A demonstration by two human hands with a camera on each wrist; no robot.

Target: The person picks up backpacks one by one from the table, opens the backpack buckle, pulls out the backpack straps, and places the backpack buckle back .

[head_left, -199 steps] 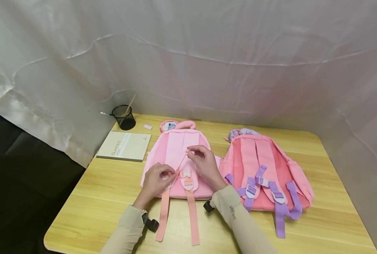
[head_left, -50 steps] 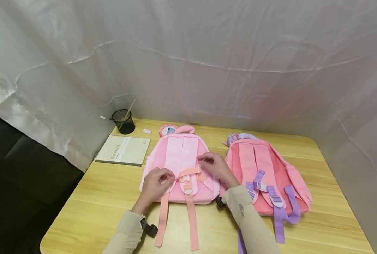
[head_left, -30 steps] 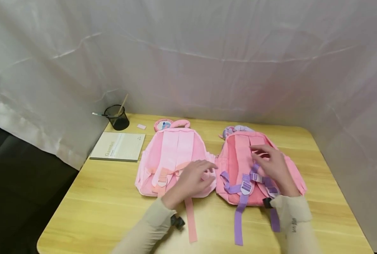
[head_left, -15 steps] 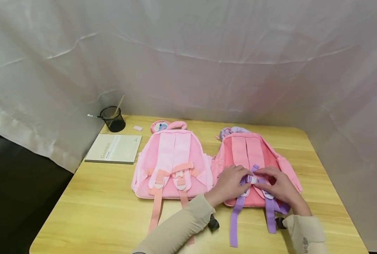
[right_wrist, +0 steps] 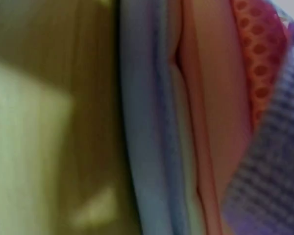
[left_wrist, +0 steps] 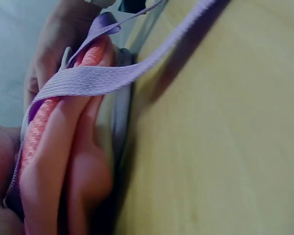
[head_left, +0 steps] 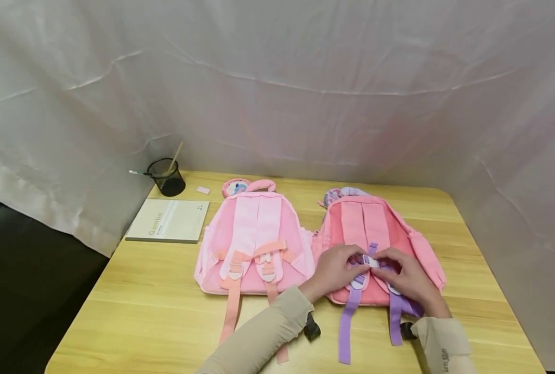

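Two small backpacks lie back side up on the wooden table. On the darker pink backpack at right, both hands meet at a white buckle on the purple chest strap. My left hand pinches its left side, and my right hand grips its right side. Fingers partly cover the buckle, so whether its halves are joined cannot be seen. In the left wrist view a purple strap crosses the bag's edge. The right wrist view shows purple webbing beside red mesh.
The light pink backpack lies left of the darker one, its orange straps trailing towards the front. Farther left are a notebook, an eraser and a black mesh pen cup. A grey curtain hangs behind the table.
Both hands left the light pink backpack's orange chest strap and moved right to the darker backpack. There they took hold of the white buckle, and since half a second ago have shifted only slightly.
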